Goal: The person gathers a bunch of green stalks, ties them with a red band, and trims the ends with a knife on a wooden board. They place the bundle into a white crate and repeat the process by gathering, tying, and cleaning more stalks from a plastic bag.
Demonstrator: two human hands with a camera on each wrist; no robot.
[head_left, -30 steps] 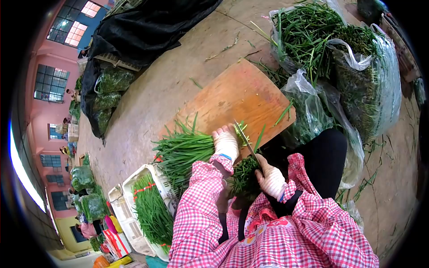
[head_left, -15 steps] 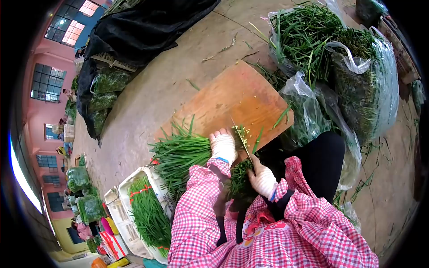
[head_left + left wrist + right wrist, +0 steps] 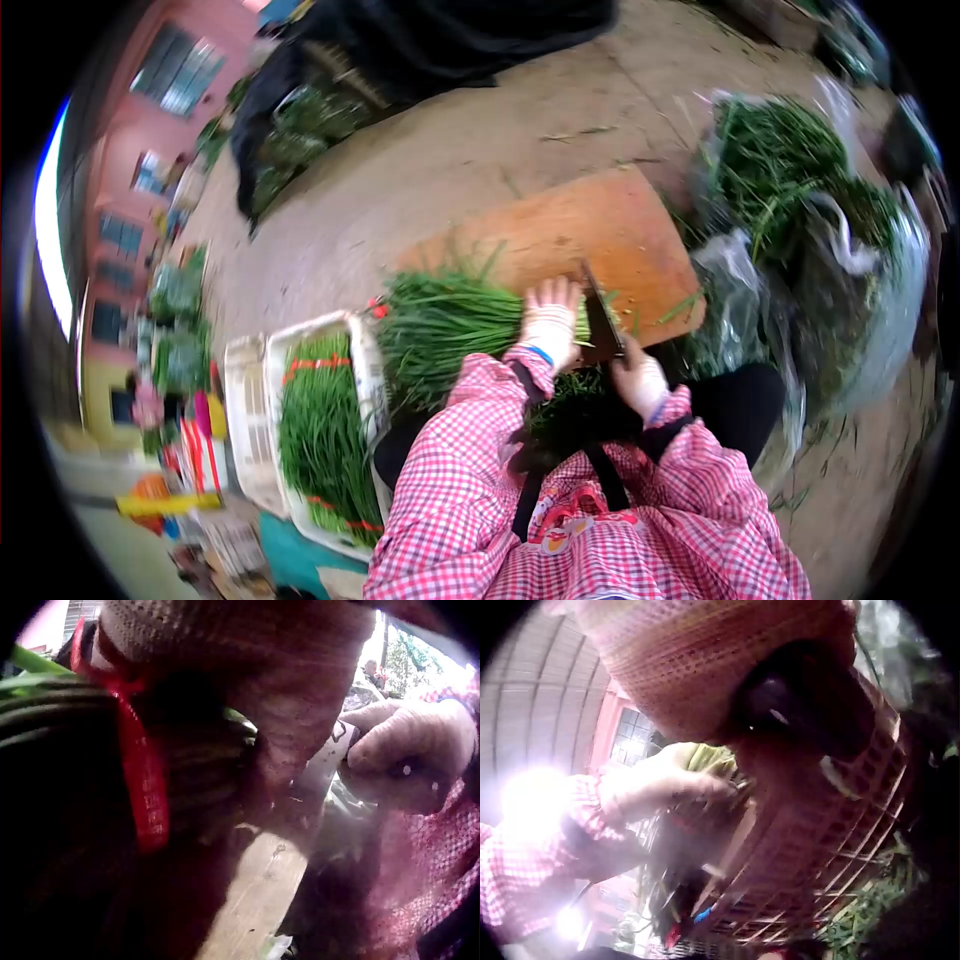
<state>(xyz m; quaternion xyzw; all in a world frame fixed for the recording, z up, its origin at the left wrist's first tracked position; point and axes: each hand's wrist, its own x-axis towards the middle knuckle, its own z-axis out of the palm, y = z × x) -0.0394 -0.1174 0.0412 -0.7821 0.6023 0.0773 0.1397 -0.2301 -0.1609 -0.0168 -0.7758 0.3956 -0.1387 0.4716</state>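
Carefully: left hand (image 3: 550, 322) grips chive bunch (image 3: 450, 318) over wooden board (image 3: 570, 220), right hand (image 3: 640, 380) grasps knife (image 3: 604, 322); best tuck left fingertips back (blade stands just beside), slice straight.

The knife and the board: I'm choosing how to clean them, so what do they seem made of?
The knife looks like metal, probably steel: it is thin, flat and dark, its finish too blurred to judge. The board seems wooden, matte and worn, judging by its orange-brown tone and darker blotches.

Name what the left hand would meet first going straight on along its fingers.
Likely the wooden board, just ahead of the left hand in the head view; height above it is unclear.
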